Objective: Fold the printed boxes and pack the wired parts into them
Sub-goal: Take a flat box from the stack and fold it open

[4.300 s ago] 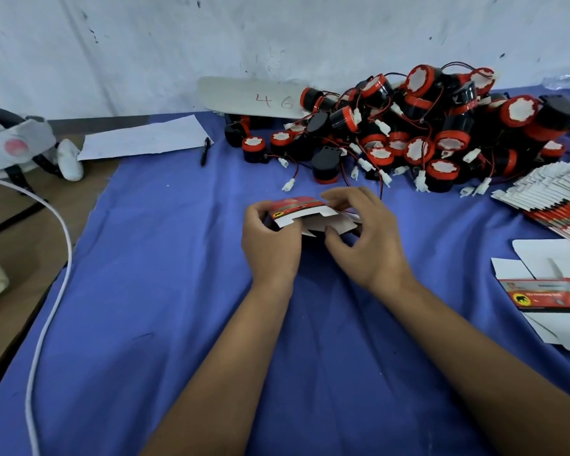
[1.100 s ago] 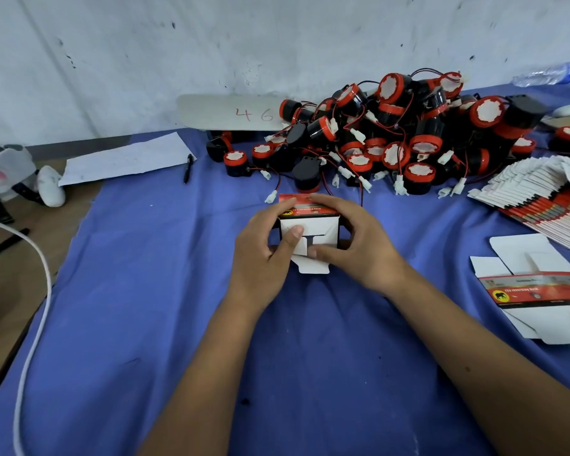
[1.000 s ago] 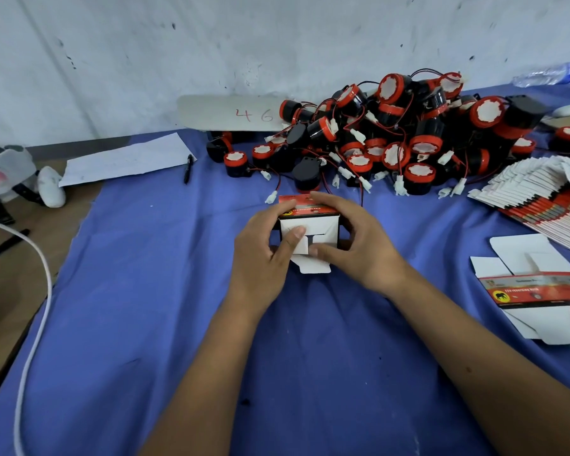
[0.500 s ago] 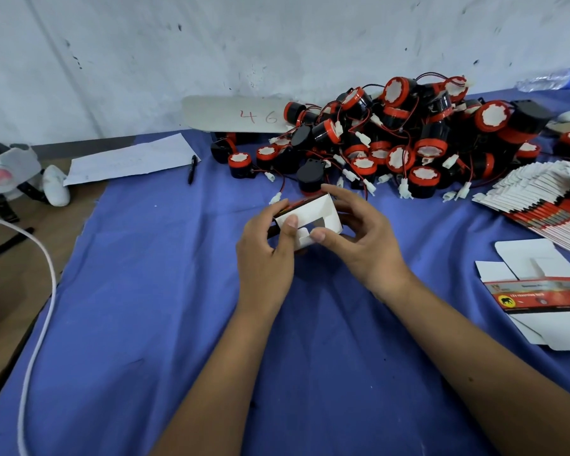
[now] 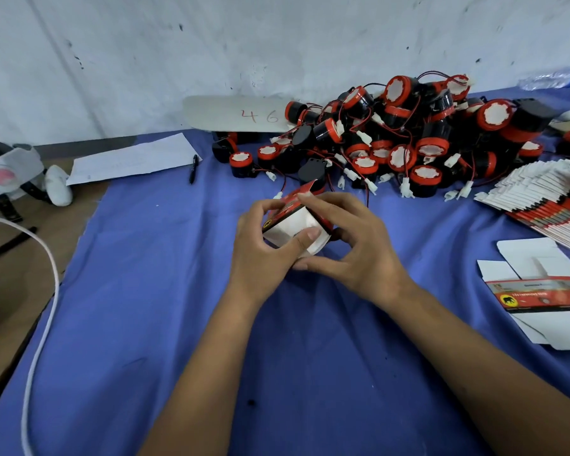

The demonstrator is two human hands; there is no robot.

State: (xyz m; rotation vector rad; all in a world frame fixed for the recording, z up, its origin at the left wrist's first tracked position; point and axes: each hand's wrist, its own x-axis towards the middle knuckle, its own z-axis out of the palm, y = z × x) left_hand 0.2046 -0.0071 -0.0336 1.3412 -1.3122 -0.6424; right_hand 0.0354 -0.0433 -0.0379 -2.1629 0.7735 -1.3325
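A small printed box [image 5: 293, 222], red on its sides and white on the face toward me, is held tilted above the blue cloth. My left hand [image 5: 260, 255] grips its left side, the thumb pressing the white flap. My right hand [image 5: 359, 245] holds its right side, fingers curled over the top edge. Behind them lies a heap of black and red wired parts [image 5: 402, 139] with white connectors.
A fanned stack of flat boxes [image 5: 547, 195] lies at the right, with one flat unfolded box [image 5: 540, 291] nearer me. A paper sheet [image 5: 132, 158], a pen [image 5: 193, 167] and a white board marked 46 [image 5: 234, 113] lie at the back. A white cable [image 5: 43, 291] runs along the left edge.
The box has been lifted off the cloth and turned, its white bottom flaps now pushed in flat. Both hands have kept hold of it throughout.
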